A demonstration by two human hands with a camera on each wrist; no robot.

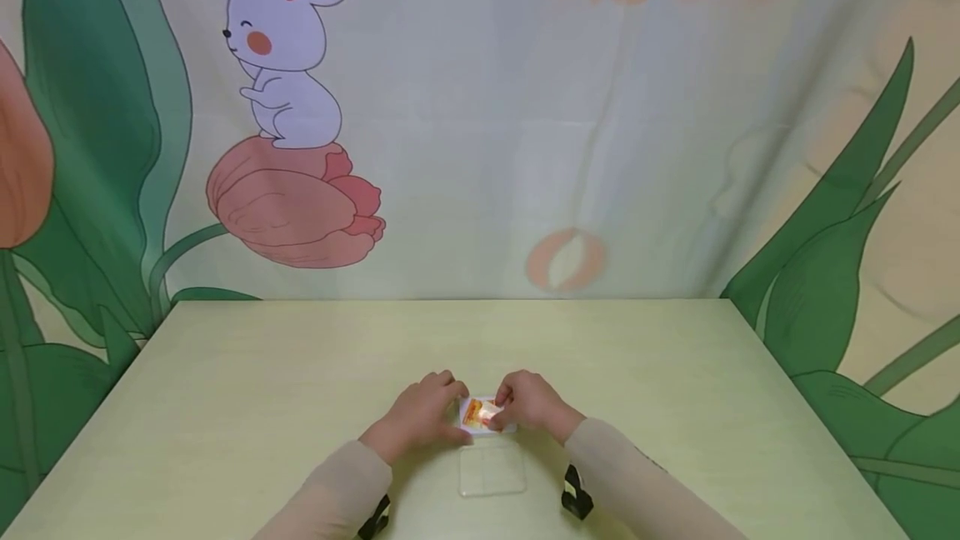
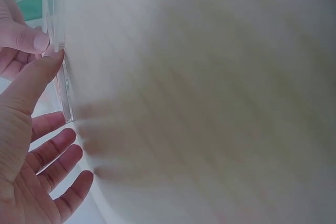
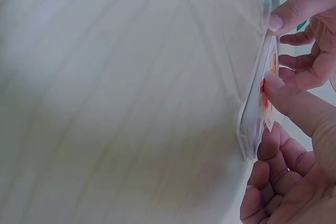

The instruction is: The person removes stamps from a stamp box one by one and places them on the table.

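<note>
In the head view a small card [image 1: 474, 413] with an orange and yellow print lies over a shallow clear plastic case [image 1: 467, 430]. My left hand [image 1: 426, 413] holds the case's left end, thumb at the near edge and index finger toward the far one. My right hand [image 1: 534, 402] pinches the right part of the card; its thumb [image 3: 294, 100] lies on the print in the right wrist view, with curled fingers at the edge. A clear flat lid [image 1: 492, 471] lies on the near side of the case; whether they are joined I cannot tell.
The pale yellow-green table [image 1: 300, 357] extends around both hands. Behind it hangs a printed curtain [image 1: 465, 148] with a rabbit, flowers and leaves. Dark bands show at both wrists.
</note>
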